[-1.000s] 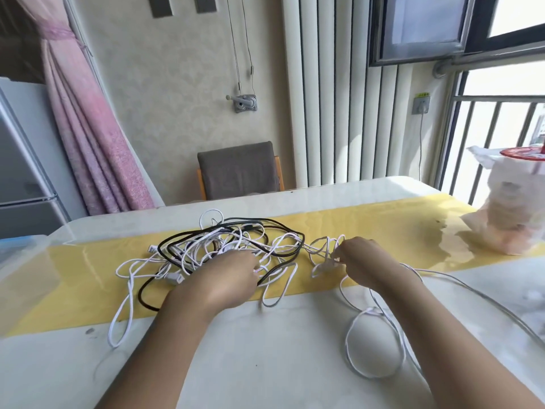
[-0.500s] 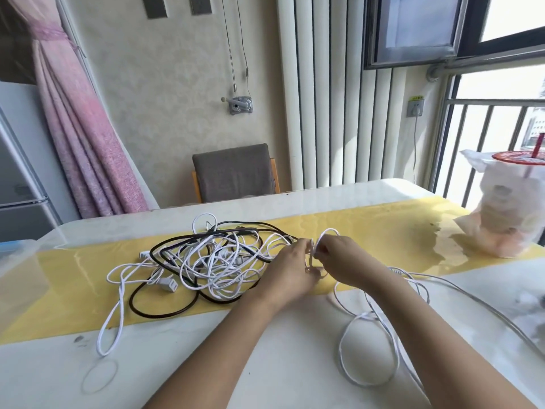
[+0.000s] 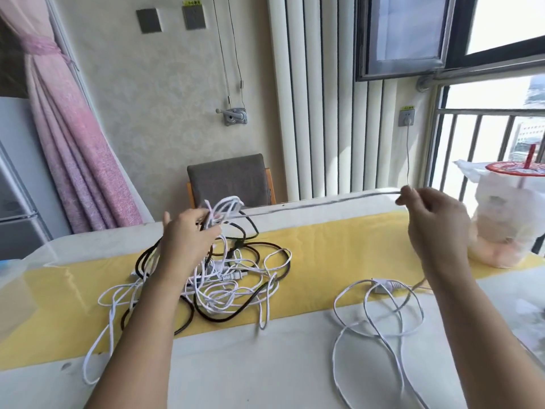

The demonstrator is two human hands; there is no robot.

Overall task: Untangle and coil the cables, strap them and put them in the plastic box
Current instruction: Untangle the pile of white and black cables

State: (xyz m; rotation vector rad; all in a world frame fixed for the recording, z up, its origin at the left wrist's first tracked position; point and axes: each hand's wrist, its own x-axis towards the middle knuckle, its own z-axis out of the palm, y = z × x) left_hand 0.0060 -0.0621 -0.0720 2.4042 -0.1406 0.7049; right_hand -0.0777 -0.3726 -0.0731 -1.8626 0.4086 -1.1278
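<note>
1. Cables point(image 3: 230, 278), white and black tangled together, lie heaped on the yellow runner point(image 3: 339, 255) that crosses the desk point(image 3: 265, 364).
2. I see the left hand point(image 3: 188, 234) raised just above the far side of that heap. Its fingers are curled round a bunch of white loops point(image 3: 225, 208) lifted out of it, and strands hang from the hand down into the tangle.
3. The right hand point(image 3: 433, 214) is up as well, well apart to the right. It pinches a white cable point(image 3: 318, 203) between thumb and fingertip, with the other fingers loosely curled.
4. That white cable runs taut, and blurred on my feed, from the bunch in the left hand straight across to the right hand's pinch.
5. Below the right forearm, more white cable lies in loose loops point(image 3: 380, 323) on the bare desk, with a white connector point(image 3: 383, 286) at the runner's near edge.
6. A black cable point(image 3: 219, 320) curves out of the heap's near side, close to the left forearm.
7. The plastic box point(image 3: 13, 290), translucent, sits at the far left edge of the desk, well apart from both hands and from the heap.
8. A white bag holding a red-lidded cup point(image 3: 507, 225) stands at the desk's right end, just beyond the right hand. A grey chair point(image 3: 230, 181) stands behind the desk.
</note>
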